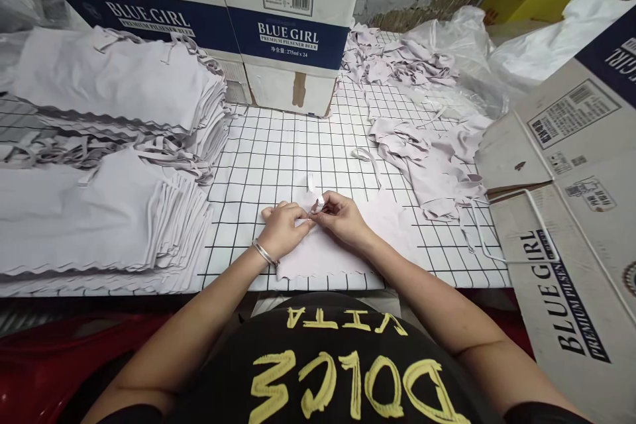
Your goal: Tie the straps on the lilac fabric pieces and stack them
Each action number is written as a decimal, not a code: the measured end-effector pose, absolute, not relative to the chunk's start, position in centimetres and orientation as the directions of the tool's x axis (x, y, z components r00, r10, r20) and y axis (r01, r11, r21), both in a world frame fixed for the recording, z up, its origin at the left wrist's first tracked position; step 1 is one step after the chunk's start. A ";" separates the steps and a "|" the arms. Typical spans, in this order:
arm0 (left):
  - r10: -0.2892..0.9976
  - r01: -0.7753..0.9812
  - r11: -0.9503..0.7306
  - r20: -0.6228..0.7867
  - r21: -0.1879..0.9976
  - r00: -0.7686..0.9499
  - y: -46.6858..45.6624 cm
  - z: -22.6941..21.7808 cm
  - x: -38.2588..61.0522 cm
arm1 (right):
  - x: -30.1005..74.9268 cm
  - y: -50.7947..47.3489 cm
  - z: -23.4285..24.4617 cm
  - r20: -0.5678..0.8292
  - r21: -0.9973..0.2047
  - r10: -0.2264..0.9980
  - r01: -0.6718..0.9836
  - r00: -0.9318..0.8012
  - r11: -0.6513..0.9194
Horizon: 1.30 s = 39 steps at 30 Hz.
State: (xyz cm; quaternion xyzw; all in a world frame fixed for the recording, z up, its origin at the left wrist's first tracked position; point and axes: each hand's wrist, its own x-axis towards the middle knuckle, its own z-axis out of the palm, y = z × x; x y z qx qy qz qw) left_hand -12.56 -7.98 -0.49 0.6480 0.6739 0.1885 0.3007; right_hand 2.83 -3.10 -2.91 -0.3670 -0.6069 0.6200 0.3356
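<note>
A pale lilac fabric piece (342,248) with a scalloped near edge lies on the white grid-patterned table (278,159) in front of me. My left hand (282,228), with a bracelet on the wrist, is closed on the fabric's top edge. My right hand (340,215) pinches a thin fabric strap (314,191) at the same spot, fingertips meeting those of the left hand. The strap's loose end sticks up just beyond the fingers.
Tall stacks of folded fabric pieces (109,146) fill the left side. Loose fabric pieces (422,152) lie heaped at the right, with a clear plastic bag (467,40) behind. Blue Girl cartons stand at the back (278,33) and at the right (571,225).
</note>
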 end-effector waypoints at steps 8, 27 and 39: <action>0.997 0.956 -0.039 0.072 0.289 0.019 -7.6 1.0 -14.0 | 10.8 7.9 0.0 0.119 -0.672 0.982 0.716 -0.149 0.190; 0.703 0.631 -0.638 0.000 0.441 0.711 -4.3 0.2 -1.6 | 14.4 16.6 4.7 -0.404 -0.912 0.866 0.060 -0.296 -0.405; 0.906 0.835 -0.385 -0.010 0.392 0.422 -3.4 -0.6 -2.0 | 18.5 11.8 8.1 -0.176 -0.968 0.950 -0.129 -0.257 -0.215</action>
